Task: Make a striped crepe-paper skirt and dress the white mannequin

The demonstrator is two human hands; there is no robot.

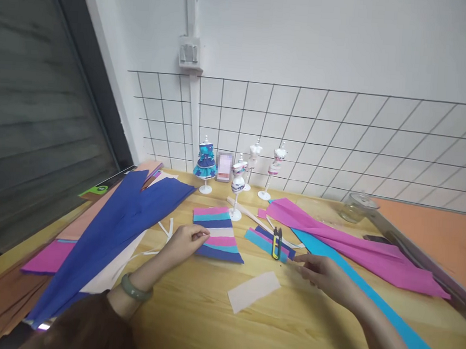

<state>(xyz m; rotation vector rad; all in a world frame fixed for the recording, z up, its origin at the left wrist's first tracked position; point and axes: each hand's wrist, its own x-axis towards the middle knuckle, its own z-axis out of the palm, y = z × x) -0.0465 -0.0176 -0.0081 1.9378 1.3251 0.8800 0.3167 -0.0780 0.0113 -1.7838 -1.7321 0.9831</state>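
The wooden tabletop (pixel 206 321) has free room only in the near middle, around a pale paper strip (pixel 253 291). To the left, long dark blue crepe sheets (pixel 117 230) run from the far side toward the near left edge. To the right, a magenta crepe sheet (pixel 351 246) and a cyan paper band (pixel 372 296) lie diagonally toward the near right corner. A wire grid (pixel 339 144) closes the far edge.

The left hand (pixel 182 244) rests with its fingertips on the left border of the striped paper piece (pixel 219 233); the grip is loosely curled and presses the piece, it does not enclose it. This piece lies flat in the middle of the tabletop. Its long axis goes from the far side to the near side, slightly wider at the near end, and its stripes run across.

The right hand (pixel 322 274) lies flat, fingers pointing left, with a narrow grip touching the near end of small cyan and blue strips (pixel 268 241). Yellow-black thread snips (pixel 276 242) lie on these strips, tips pointing away.

Small dress mannequins (pixel 238 183) stand behind, and a glass jar (pixel 356 207) is at the right.
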